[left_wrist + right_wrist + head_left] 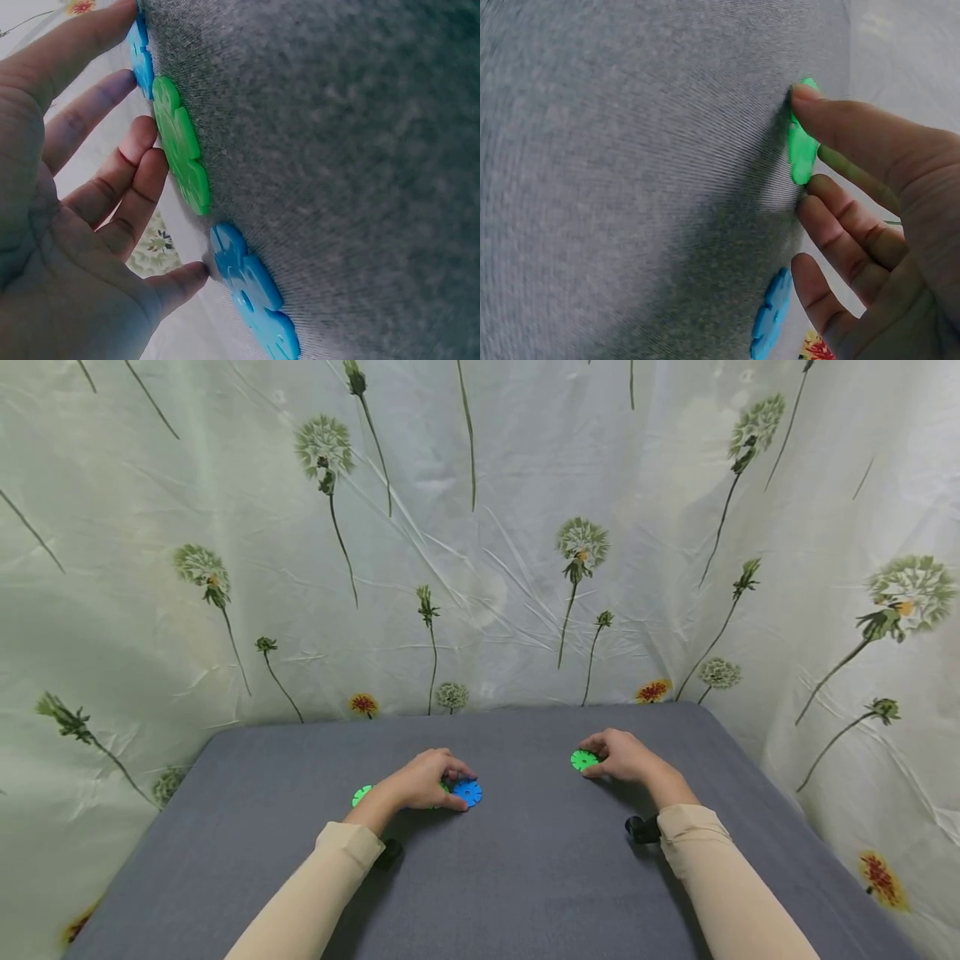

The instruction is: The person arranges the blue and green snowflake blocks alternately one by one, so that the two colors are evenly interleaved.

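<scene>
My left hand (426,781) is low over the grey cloth, its thumb and forefinger pinching the edges of a blue notched plastic disc (468,792). A green notched disc (180,146) lies flat beneath its other fingers. Another blue disc (255,292) is by the little finger in the left wrist view. To the right, my right hand (622,758) pinches a bright green notched disc (584,760) at its rim between thumb and fingers. Close to that hand's little finger, a blue disc (771,315) rests on the cloth, hidden in the head view.
A green disc (361,794) pokes out left of the left wrist. The grey cloth-covered table (517,877) reaches back to a pale curtain (495,568) printed with dandelions, which also hangs along both sides. Dark wrist cameras (642,830) sit under the cuffs, near the cloth.
</scene>
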`<state>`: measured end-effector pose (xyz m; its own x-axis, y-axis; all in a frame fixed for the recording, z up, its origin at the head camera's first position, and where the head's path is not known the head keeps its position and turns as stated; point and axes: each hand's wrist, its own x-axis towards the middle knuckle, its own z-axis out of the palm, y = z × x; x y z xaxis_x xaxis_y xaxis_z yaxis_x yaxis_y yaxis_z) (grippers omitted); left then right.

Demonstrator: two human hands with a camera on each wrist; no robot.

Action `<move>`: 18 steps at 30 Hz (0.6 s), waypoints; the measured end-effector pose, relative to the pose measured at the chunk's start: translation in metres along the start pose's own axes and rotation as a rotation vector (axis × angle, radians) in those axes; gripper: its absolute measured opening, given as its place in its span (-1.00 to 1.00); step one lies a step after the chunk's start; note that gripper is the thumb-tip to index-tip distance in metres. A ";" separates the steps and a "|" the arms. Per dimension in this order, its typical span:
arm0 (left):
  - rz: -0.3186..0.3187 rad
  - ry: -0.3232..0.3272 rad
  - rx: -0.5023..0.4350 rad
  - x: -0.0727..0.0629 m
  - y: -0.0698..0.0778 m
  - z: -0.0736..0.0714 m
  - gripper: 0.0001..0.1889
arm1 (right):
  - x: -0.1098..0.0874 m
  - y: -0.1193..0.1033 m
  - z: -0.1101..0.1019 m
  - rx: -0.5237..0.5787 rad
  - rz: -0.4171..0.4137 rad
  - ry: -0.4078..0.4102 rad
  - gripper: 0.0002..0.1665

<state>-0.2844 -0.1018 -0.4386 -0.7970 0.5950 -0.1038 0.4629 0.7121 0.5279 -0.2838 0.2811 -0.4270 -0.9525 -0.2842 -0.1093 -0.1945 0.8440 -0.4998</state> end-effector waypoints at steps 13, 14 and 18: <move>-0.037 0.017 -0.010 0.000 0.002 0.004 -0.58 | 0.004 -0.004 0.000 -0.001 0.040 -0.004 -0.46; -0.038 0.018 -0.009 0.001 0.002 0.004 -0.58 | 0.005 -0.004 0.000 -0.002 0.040 -0.007 -0.46; -0.037 0.025 0.001 0.002 0.003 0.004 -0.58 | 0.007 -0.006 -0.003 0.015 0.052 -0.019 -0.50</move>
<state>-0.2830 -0.0966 -0.4407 -0.8230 0.5588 -0.1017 0.4335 0.7336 0.5234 -0.2897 0.2754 -0.4220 -0.9567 -0.2489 -0.1512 -0.1415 0.8511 -0.5055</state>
